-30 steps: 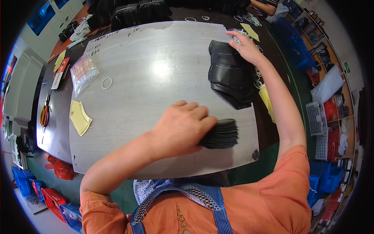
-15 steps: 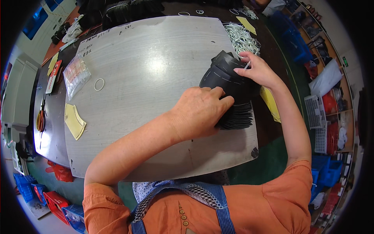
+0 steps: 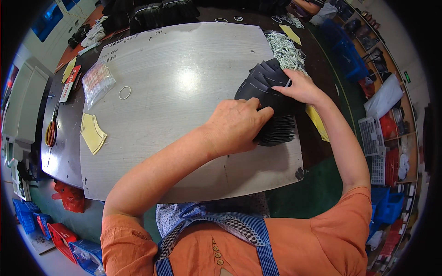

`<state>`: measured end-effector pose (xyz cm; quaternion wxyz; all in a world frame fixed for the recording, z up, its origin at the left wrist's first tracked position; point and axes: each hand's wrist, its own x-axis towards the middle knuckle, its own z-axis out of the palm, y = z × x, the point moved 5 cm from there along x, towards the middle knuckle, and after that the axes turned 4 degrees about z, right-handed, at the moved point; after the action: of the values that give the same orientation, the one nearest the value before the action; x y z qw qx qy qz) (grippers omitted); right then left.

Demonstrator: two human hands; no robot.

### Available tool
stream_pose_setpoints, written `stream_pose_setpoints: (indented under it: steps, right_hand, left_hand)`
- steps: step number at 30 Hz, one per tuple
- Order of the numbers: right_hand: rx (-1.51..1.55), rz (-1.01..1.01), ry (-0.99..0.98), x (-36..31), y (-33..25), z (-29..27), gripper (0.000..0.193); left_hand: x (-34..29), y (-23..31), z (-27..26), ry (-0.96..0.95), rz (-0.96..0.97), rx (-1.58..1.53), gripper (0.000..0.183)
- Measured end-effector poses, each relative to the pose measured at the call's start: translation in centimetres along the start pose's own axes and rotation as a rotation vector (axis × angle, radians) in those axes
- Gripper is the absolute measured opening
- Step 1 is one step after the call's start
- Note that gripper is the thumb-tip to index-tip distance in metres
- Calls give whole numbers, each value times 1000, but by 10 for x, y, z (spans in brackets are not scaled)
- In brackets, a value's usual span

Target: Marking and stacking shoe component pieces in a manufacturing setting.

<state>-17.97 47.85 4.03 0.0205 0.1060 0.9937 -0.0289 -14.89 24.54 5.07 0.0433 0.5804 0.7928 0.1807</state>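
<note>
A thick stack of thin black pieces (image 3: 261, 86) lies at the right side of the pale board, its upper layers fanned out and marked with short white lines. My left hand (image 3: 238, 120) is closed over the stack's near left part, thumb and forefinger pressing on it. At the near end the layered edges (image 3: 278, 130) show beneath my fingers. My right hand (image 3: 301, 86) is at the stack's far right edge, thumb and forefinger pinched on a thin pale pen-like thing (image 3: 288, 83), mostly hidden by the fingers.
White elastic bands (image 3: 286, 49) lie heaped beyond the stack. On the left are a clear plastic bag (image 3: 98, 83), a single white band (image 3: 125, 93), yellow pattern pieces (image 3: 93, 133) and scissors (image 3: 51, 131). Another person's arm (image 3: 307, 6) shows at the far right.
My right hand has shifted slightly left and down over the stack. The upper black pieces are spread into more visible layers. My left hand keeps its hold while the whole view shifts slightly.
</note>
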Motion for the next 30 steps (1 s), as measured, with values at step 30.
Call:
stream_pose_setpoints:
  steps: [30]
  right_hand:
    - [140, -188, -79, -62, -64, -22, 78]
  left_hand:
    - [-49, 13, 9, 196, 40, 17, 66]
